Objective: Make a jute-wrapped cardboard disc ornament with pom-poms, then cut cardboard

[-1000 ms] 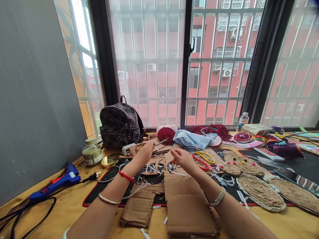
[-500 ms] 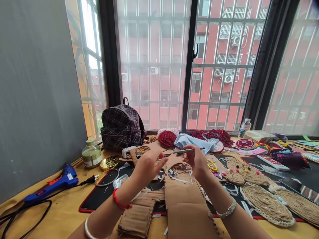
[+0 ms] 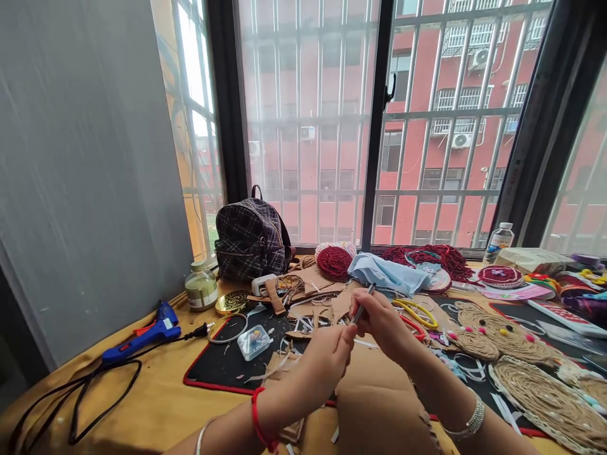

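One slim grey tool (image 3: 359,313), held slanting between the fingers of the right hand (image 3: 386,322), over the far part of the brown cardboard (image 3: 374,385); left hand (image 3: 334,351) drawn up against it, fingers curled narrow near the tool's lower end, impossible to say whether gripping. To the left, on the black mat (image 3: 218,370), a small clear box (image 3: 243,349) with coloured bits (image 3: 257,335) inside. Farther left, just beside the plaid backpack (image 3: 251,243), a capped glass bottle (image 3: 201,287) with greenish contents. Right of the maroon yarn (image 3: 448,262), a clear plastic bottle (image 3: 499,243).
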`<move>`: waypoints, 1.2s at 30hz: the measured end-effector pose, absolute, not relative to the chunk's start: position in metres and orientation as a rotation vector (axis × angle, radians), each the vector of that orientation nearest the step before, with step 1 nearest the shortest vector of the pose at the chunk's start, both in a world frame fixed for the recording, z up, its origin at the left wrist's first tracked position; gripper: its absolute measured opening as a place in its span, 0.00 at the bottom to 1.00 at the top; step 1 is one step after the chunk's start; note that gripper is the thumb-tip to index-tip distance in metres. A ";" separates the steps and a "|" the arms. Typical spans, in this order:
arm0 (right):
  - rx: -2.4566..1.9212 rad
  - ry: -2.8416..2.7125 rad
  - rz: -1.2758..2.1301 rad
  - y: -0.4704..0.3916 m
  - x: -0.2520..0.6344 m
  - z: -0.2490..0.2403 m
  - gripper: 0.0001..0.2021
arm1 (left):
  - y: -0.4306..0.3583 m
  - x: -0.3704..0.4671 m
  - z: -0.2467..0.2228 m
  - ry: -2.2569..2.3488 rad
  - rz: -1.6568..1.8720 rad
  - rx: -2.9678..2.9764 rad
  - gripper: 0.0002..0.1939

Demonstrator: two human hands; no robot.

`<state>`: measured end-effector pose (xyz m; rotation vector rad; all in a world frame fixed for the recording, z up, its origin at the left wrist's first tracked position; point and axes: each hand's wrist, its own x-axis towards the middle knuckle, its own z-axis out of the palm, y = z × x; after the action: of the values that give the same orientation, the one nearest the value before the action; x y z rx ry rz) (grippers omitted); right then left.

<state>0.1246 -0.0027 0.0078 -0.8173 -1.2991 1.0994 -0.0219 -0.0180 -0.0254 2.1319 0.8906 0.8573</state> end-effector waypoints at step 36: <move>-1.087 -1.389 0.565 0.030 0.143 -0.019 0.23 | 0.124 -0.178 -0.006 2.350 0.202 2.294 0.17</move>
<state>0.1430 0.0295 -0.0185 -1.0873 -1.3891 0.5645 -0.1782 0.1240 -0.0059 2.2943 2.3503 0.2016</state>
